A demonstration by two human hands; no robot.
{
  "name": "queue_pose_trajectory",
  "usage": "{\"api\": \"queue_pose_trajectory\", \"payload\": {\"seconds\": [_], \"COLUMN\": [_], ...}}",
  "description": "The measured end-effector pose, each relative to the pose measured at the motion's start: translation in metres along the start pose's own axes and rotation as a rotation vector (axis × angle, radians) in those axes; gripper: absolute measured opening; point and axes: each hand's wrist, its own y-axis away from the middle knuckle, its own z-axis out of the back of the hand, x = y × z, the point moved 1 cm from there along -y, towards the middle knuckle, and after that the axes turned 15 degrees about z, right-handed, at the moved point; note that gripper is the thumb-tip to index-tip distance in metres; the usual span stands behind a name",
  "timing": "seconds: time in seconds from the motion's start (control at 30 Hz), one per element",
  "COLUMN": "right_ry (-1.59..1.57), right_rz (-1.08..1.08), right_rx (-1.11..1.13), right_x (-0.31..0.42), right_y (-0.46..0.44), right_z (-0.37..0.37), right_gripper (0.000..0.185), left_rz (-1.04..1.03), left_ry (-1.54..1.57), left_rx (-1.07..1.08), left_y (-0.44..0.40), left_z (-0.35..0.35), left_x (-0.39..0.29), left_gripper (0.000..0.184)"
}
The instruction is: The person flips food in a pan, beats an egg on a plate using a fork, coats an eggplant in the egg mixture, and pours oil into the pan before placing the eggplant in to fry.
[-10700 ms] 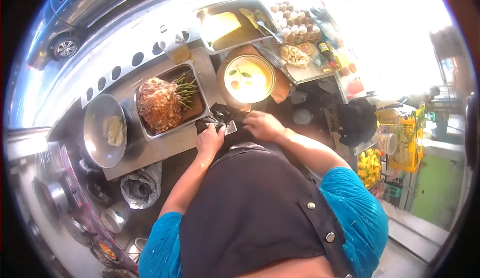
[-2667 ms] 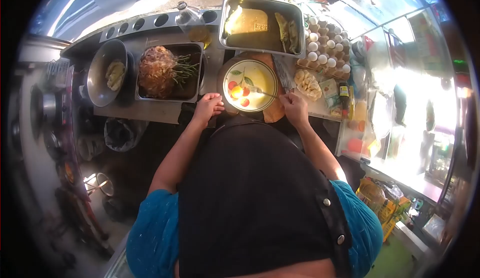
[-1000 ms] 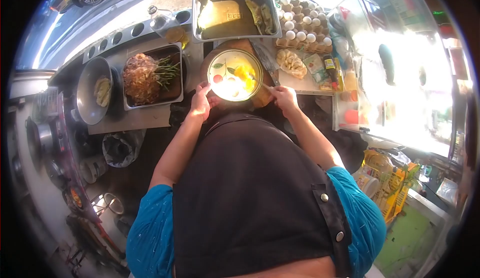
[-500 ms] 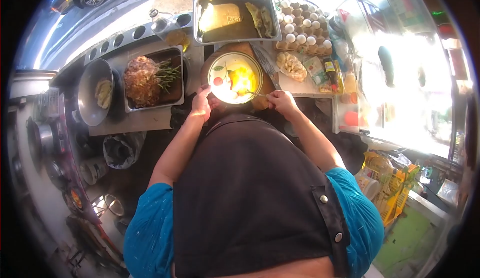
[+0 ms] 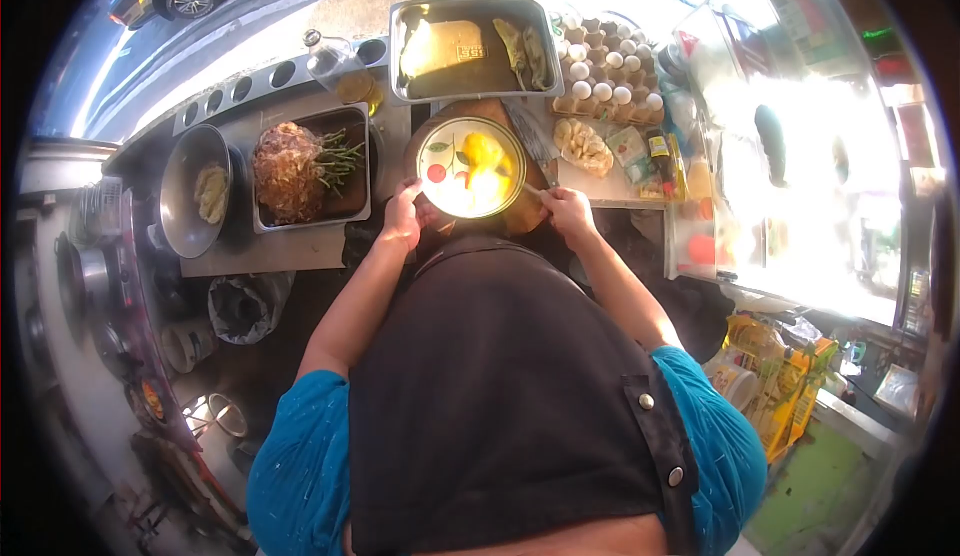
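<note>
A shallow round bowl (image 5: pixel 435 152) with a painted fruit-and-leaf pattern holds bright yellow beaten-looking egg (image 5: pixel 484 149). My left hand (image 5: pixel 402 214) grips its near left rim, fingers closed. On the near right, my right hand (image 5: pixel 569 213) is closed around the handle of a thin metal utensil (image 5: pixel 535 193); glare in the bowl hides its head, so I cannot tell its exact kind. Beneath the bowl is a wooden board (image 5: pixel 526 220). A knife (image 5: pixel 532 136) lies just right of the bowl.
Behind stands a metal tray (image 5: pixel 425 88) with pale green pieces. Left are a roasting pan (image 5: pixel 357 213) with meat and green stalks, a frying pan (image 5: pixel 181 201) and an oil bottle (image 5: pixel 338 61). Right are an egg carton (image 5: pixel 603 110), a bag of pale pieces (image 5: pixel 583 147) and small packets (image 5: pixel 630 150).
The bowl sits slightly lower in view, along with the whole counter. The utensil's metal shaft, visible over the rim before, now barely shows. Both hands keep their grips.
</note>
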Motion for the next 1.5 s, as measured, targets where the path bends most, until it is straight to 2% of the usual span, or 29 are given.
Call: {"api": "queue_pose_trajectory", "payload": {"seconds": [0.03, 0.1, 0.13, 0.2, 0.23, 0.3, 0.33, 0.4, 0.43, 0.5, 0.53, 0.6, 0.63, 0.7, 0.73, 0.8, 0.83, 0.9, 1.0, 1.03, 1.1, 1.13, 1.2, 1.23, 1.3, 1.33, 1.4, 1.43, 1.5], "right_ry": [0.001, 0.115, 0.113, -0.128, -0.126, 0.033, 0.029, -0.148, -0.147, 0.025, 0.018, -0.006, -0.004, 0.135, 0.129, 0.051, 0.054, 0.208, 0.087, 0.089, 0.182, 0.177, 0.101, 0.105, 0.189, 0.184, 0.185, 0.186, 0.342], "right_rz": [0.001, -0.036, -0.037, -0.004, -0.003, -0.063, -0.063, 0.0, 0.001, -0.07, -0.07, 0.058, 0.06, -0.024, -0.024, 0.093, 0.096, 0.071, 0.171, 0.173, 0.02, 0.02, 0.183, 0.186, -0.024, -0.025, 0.106, 0.107, 0.036], "right_rx": [0.0, 0.234, 0.232, 0.002, 0.002, 0.231, 0.228, -0.015, -0.015, 0.217, 0.214, -0.029, -0.029, 0.218, 0.214, -0.016, -0.015, 0.177, -0.005, -0.004, 0.189, 0.188, -0.006, -0.005, 0.181, 0.182, -0.022, -0.022, 0.147], "right_x": [-0.002, -0.003, -0.001, 0.007, 0.004, -0.001, -0.002, 0.001, 0.003, 0.002, 0.001, 0.003, 0.004, 0.003, 0.001, 0.001, 0.001, -0.003, -0.002, 0.002, 0.006, 0.003, 0.005, 0.007, 0.003, 0.0, 0.001, 0.001, 0.001], "right_y": [-0.001, -0.003, -0.001, 0.0, -0.003, -0.006, -0.005, -0.006, -0.007, -0.008, -0.007, -0.007, -0.009, -0.009, -0.008, -0.009, -0.012, -0.015, -0.016, -0.018, -0.017, -0.017, -0.016, -0.019, -0.021, -0.02, -0.02, -0.021, -0.022], "right_z": [0.001, -0.002, -0.003, -0.002, 0.0, -0.001, -0.004, -0.005, -0.002, -0.003, -0.007, -0.01, -0.007, -0.006, -0.009, -0.01, -0.007, -0.006, -0.011, -0.008, -0.003, -0.006, -0.007, -0.004, -0.001, -0.002, 0.001, 0.006, 0.013], "right_gripper": [0.021, 0.021, 0.021, 0.02, 0.02, 0.019, 0.019, 0.018, 0.018, 0.02, 0.02, 0.02, 0.02, 0.022, 0.022, 0.023, 0.023, 0.024, 0.025, 0.025, 0.025, 0.025, 0.024, 0.024, 0.023, 0.023, 0.021, 0.021, 0.022], "left_rz": [0.007, -0.002, -0.008, 0.006, 0.024, 0.011, -0.003, -0.003, -0.001, -0.019, -0.037, -0.031, -0.024, -0.032, -0.04, -0.039, -0.037, -0.044, -0.037, -0.021, -0.033, -0.046, -0.042, -0.039, -0.056, -0.074, -0.063, -0.049, -0.058], "left_ry": [0.013, 0.006, 0.001, -0.002, -0.009, -0.016, -0.023, -0.037, -0.05, -0.065, -0.081, -0.086, -0.086, -0.099, -0.111, -0.119, -0.121, -0.115, -0.108, -0.09, -0.095, -0.104, -0.123, -0.133, -0.138, -0.149, -0.147, -0.139, -0.138], "left_rx": [-0.005, -0.014, -0.022, -0.014, -0.01, -0.008, -0.006, -0.003, -0.005, 0.003, 0.012, 0.023, 0.032, 0.02, 0.009, 0.023, 0.035, 0.033, 0.036, 0.037, 0.03, 0.025, 0.019, 0.013, -0.006, -0.024, -0.039, -0.053, -0.044], "left_y": [-0.001, -0.001, 0.0, 0.0, 0.0, -0.001, -0.002, -0.003, -0.004, -0.004, -0.004, -0.002, 0.0, 0.002, 0.004, 0.006, 0.006, 0.007, 0.012, 0.012, 0.01, 0.009, 0.006, 0.003, 0.003, 0.005, 0.007, 0.007, 0.006], "left_z": [0.001, 0.0, 0.0, -0.002, -0.002, -0.003, -0.003, -0.002, -0.001, -0.001, -0.001, -0.002, -0.003, -0.005, -0.006, -0.005, -0.005, -0.007, -0.009, -0.01, -0.01, -0.008, -0.006, -0.006, -0.008, -0.008, -0.01, -0.011, -0.01], "left_x": [0.001, 0.0, -0.001, -0.003, -0.003, -0.003, -0.003, -0.005, -0.005, -0.005, -0.007, -0.01, -0.011, -0.011, -0.013, -0.016, -0.016, -0.015, -0.02, -0.019, -0.017, -0.017, -0.018, -0.018, -0.016, -0.016, -0.019, -0.019, -0.018], "left_gripper": [0.038, 0.038, 0.038, 0.037, 0.035, 0.035, 0.034, 0.035, 0.035, 0.036, 0.036, 0.037, 0.038, 0.039, 0.041, 0.042, 0.044, 0.044, 0.043, 0.042, 0.04, 0.039, 0.036, 0.034, 0.033, 0.031, 0.031, 0.031, 0.031]}}
